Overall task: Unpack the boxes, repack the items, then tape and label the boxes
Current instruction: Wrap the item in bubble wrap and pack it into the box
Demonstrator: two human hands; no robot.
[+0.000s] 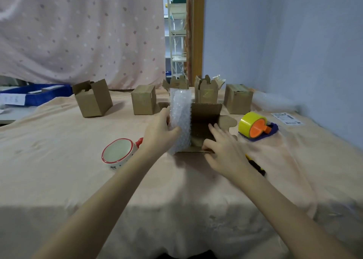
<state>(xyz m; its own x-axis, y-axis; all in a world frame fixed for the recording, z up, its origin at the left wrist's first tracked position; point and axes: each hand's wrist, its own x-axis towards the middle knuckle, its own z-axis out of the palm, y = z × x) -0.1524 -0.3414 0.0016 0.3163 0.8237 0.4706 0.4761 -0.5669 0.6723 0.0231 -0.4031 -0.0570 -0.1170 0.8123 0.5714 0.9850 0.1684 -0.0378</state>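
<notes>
At a cloth-covered table (59,180), we grip a sheet of bubble wrap (180,119) in our left hand (160,132), thumb and fingers curled round its near edge, while our right hand (222,146) rests on the near rim of the open box (206,117), fingers loosely spread and holding nothing. The wrap stands upright, its long axis near vertical, lower end at the box's left side and top end pointing toward the boxes at the back. The risk, as we judge it, lies in that floppy sheet: it could buckle or snag on the box's cardboard edge, or the light box could skid if our right hand lifts. The mug (117,153) lies tipped on its side just left of our forearm, mouth toward us, and a careless sweep could knock it. A tape dispenser (255,126) waits to the right.
</notes>
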